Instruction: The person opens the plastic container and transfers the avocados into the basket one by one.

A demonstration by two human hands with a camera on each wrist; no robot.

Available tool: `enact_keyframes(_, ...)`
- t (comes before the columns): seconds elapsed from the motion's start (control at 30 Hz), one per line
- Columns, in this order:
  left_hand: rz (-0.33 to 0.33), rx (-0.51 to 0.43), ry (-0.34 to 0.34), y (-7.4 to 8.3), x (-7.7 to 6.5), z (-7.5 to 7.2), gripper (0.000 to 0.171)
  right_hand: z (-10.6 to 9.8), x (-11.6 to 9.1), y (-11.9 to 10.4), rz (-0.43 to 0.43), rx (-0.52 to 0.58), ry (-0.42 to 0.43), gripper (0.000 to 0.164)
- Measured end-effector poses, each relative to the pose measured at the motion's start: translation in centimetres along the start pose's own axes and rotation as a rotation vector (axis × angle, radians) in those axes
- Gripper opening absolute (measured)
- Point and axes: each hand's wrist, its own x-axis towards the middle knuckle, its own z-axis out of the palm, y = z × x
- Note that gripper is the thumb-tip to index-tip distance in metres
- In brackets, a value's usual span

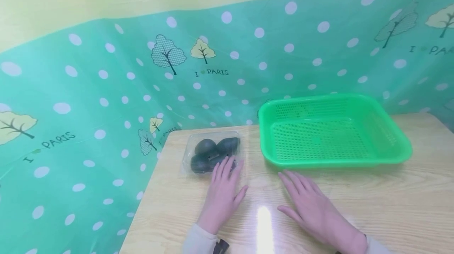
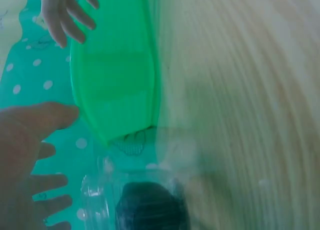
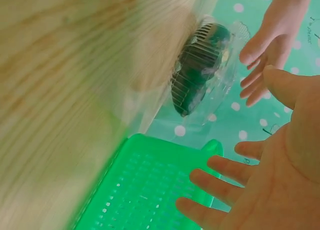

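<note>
A clear plastic box on the table holds several dark, oval, avocado-like fruits. My left hand hovers by the near side of this box, fingers straight and slightly spread, its fingertips overlapping the box's front in the head view. A green plastic basket with a slotted bottom stands to the right of the box, with nothing inside it. Just in front of the basket's near left corner is my right hand, fingers extended and thumb apart. In the right wrist view the palm of that hand is bare.
The light wooden table carries both containers, with its left edge running close past the box. Behind it hangs a teal dotted curtain printed with trees, reaching down to the table's back edge. A bright reflection lies between the hands.
</note>
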Motion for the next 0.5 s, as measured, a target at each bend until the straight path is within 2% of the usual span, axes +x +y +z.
enact_keyframes(0.23, 0.023, -0.057, 0.099, -1.3, 0.1, -0.3, 0.076, 0.4, 0.7, -0.4, -0.009, 0.03, -0.007, 0.078)
enact_keyframes(0.5, -0.017, -0.11, 0.147, -2.9, 0.2, -0.8, 0.075, 0.5, 1.3, -1.1, 0.002, 0.056, -0.008, 0.073)
